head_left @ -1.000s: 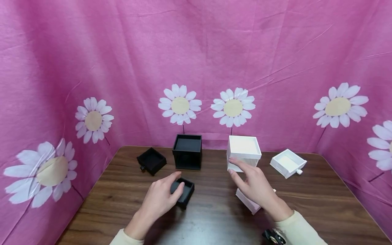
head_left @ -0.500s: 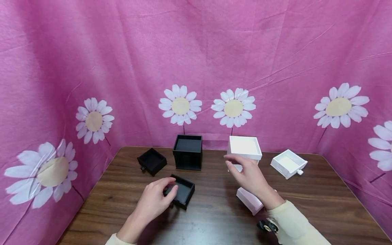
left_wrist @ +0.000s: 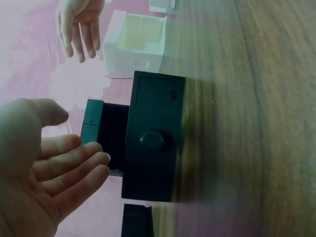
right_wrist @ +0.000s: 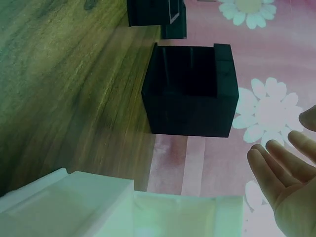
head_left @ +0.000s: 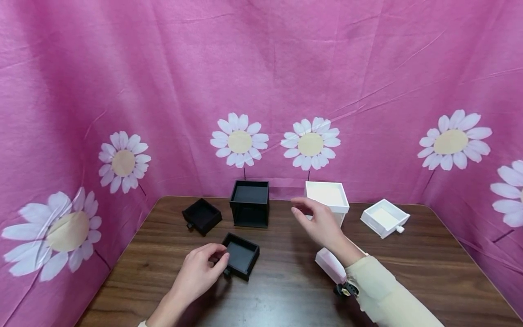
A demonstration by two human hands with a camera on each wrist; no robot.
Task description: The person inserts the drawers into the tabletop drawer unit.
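Observation:
My left hand hovers at the left corner of a shallow black drawer, its fingers loosely bent. In the left wrist view the hand holds nothing, apart from the drawer's round knob. My right hand hangs in front of the white box, thumb and fingers spread with nothing between them. A pale drawer lies below my right forearm, which partly hides it. The black box, with an open front, stands at the back, left of the white box.
Another black drawer lies at the back left of the wooden table. A second white drawer with a knob lies at the right. A pink cloth with daisies hangs behind and at both sides.
My left hand has drawn left and nearer to me, uncovering more of the black drawer. My right hand has shifted left across the white box's front. Boxes and drawers stay put.

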